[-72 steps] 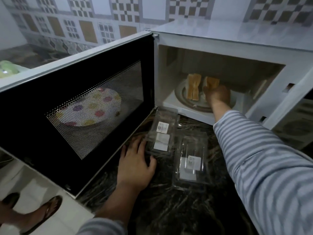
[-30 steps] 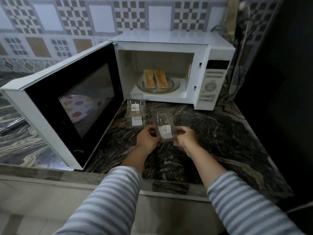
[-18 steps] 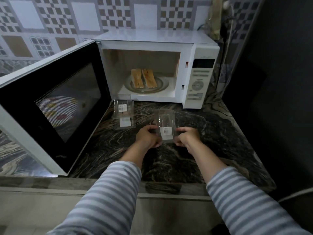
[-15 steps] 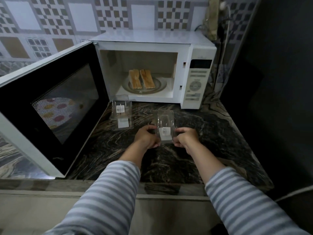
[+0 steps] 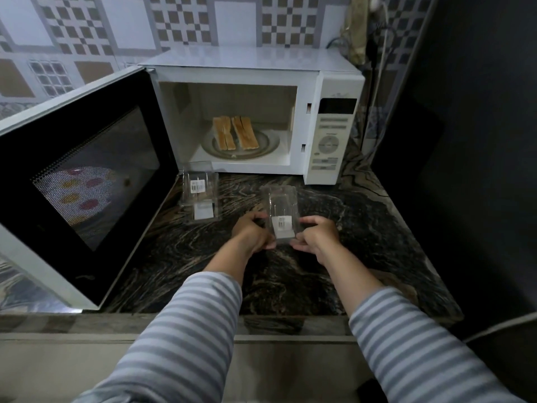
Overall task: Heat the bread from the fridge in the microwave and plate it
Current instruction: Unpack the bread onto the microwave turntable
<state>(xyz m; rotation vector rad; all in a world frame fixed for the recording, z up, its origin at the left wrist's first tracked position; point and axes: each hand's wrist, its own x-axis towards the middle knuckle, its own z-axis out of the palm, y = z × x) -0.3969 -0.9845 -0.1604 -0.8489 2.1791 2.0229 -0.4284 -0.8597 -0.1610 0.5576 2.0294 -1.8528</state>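
Dark veined stone countertop (image 5: 334, 274) runs under your hands, backed by checkered wall tiles. Your left hand (image 5: 252, 231) and right hand (image 5: 315, 234) are curled round the two long sides of a clear plastic clamshell (image 5: 281, 214) with a white label, pinching it between them a little above the counter; it looks empty, though the glare makes that hard to confirm. Just beyond your left hand and a little further left, a second clear clamshell (image 5: 200, 196) lies open on the stone. Straight ahead of both hands, well past the packaging, the microwave (image 5: 331, 135) stands with its door (image 5: 87, 175) swung wide to your left, and the two bread slices (image 5: 234, 132) lie side by side on the glass turntable (image 5: 261, 146) inside, their long axes running away from you, tipped slightly left. Through the door's mesh a spotted plate (image 5: 78, 196) shows behind it. By my reading the bread is loaded but not yet heated, so the coming move is to set the clamshell down and shut the door. That door lies off your left hand, which is the nearer one; the control panel (image 5: 329, 144) sits ahead and to the right of your right hand.
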